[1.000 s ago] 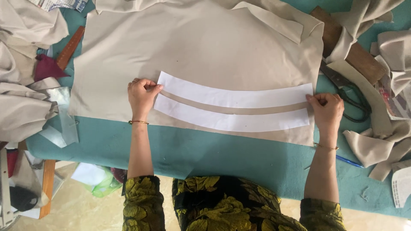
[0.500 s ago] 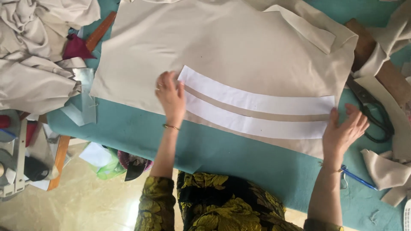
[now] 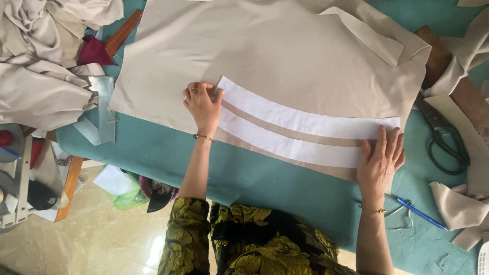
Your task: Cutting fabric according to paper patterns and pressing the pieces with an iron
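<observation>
A large beige fabric sheet [image 3: 275, 51] lies spread on a teal table [image 3: 285, 188]. Two long curved white paper pattern strips, an upper strip [image 3: 305, 118] and a lower strip [image 3: 290, 146], lie side by side on the fabric's near edge. My left hand [image 3: 202, 104] presses down on the left ends of both strips, fingers curled. My right hand [image 3: 381, 160] lies flat with fingers spread on the right end of the lower strip and the fabric edge.
Black scissors [image 3: 443, 135] lie right of the fabric, with a blue pen [image 3: 420, 214] near the table's front. Crumpled beige cloth [image 3: 41, 61] piles at the left, beside a clear ruler [image 3: 102, 109]. More fabric scraps [image 3: 461, 206] and a wooden ruler [image 3: 453, 76] sit right.
The camera view has shifted left. My right hand went from gripping the strips' right end to lying flat and spread there. My left hand stays on the left ends.
</observation>
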